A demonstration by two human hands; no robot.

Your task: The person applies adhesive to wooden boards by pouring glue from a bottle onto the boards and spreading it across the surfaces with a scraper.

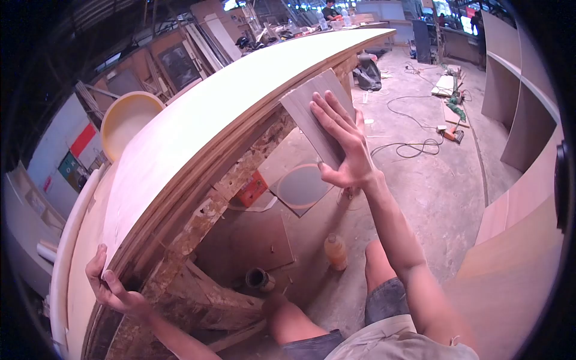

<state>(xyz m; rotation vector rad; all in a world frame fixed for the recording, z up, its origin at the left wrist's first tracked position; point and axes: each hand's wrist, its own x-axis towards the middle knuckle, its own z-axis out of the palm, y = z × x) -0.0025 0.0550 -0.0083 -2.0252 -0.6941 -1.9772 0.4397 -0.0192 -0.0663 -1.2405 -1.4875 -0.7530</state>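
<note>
A large, pale curved panel [198, 102] lies on a worn wooden bench with a layered edge [234, 135]. At its near left corner my left hand [117, 291] has its fingers and thumb closed round the panel's edge. My right hand [348, 144] holds a flat, grey wood-grained board [312, 114] beside the bench edge. Its fingers lie extended along the board's face, with the thumb at the lower side. The board is tilted, and its far side is hidden.
Under the bench are an open can [260, 280], a bottle of orange liquid [336, 252] and a red-orange box [252, 189]. Cables [414, 147] and power tools [453, 133] lie on the floor to the right. Curved wooden shelving [522, 114] stands at right. Another person [331, 12] is far back.
</note>
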